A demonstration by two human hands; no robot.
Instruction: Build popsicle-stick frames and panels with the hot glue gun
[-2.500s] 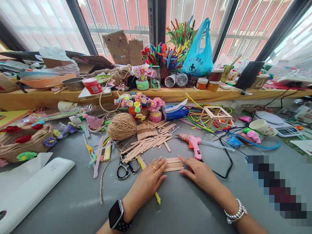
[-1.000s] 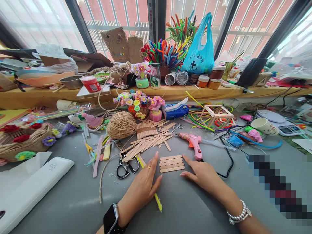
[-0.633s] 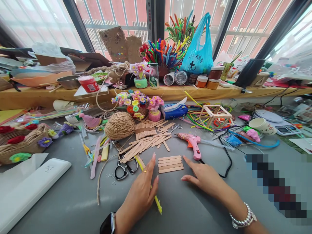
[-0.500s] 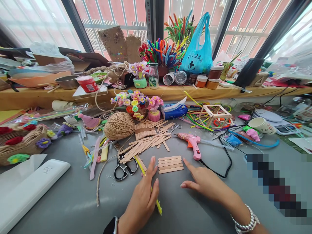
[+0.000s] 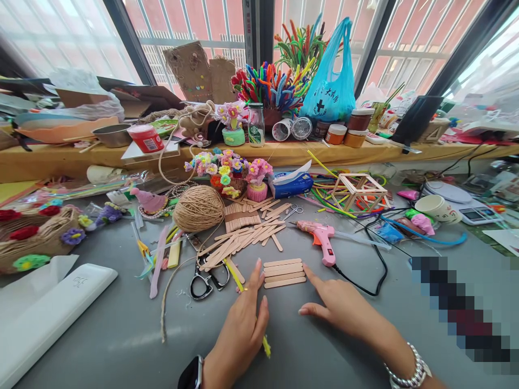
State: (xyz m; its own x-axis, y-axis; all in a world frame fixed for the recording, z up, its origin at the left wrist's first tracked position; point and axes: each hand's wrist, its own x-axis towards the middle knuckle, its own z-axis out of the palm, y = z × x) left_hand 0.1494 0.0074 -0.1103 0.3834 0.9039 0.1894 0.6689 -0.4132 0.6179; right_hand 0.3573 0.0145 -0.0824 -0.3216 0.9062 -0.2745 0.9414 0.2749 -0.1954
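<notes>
Several wooden craft sticks point(image 5: 284, 274) lie side by side in a flat row on the grey table. My left hand point(image 5: 243, 319) is beside their left ends, fingers extended and holding nothing. At the right ends, my right hand point(image 5: 338, 305) points its index finger against or very close to the upper sticks, thumb spread apart. A yellow pipe cleaner point(image 5: 266, 346) passes beneath my left hand, which hides its middle. Black-handled scissors point(image 5: 203, 283) lie left of that hand. Beyond the row is a pile of loose craft sticks point(image 5: 247, 237).
A pink glue gun point(image 5: 322, 237) rests behind my right hand, its black cord curving right. Farther back are a twine ball point(image 5: 198, 209), small scissors point(image 5: 295, 212), a tissue pack point(image 5: 291, 183) and a stick frame point(image 5: 359, 193). A white power bank point(image 5: 68, 319) lies at left.
My left hand has shifted slightly right, nearer the left ends of the row. My right index finger has come in closer at the right ends. The row looks nearly unchanged.
</notes>
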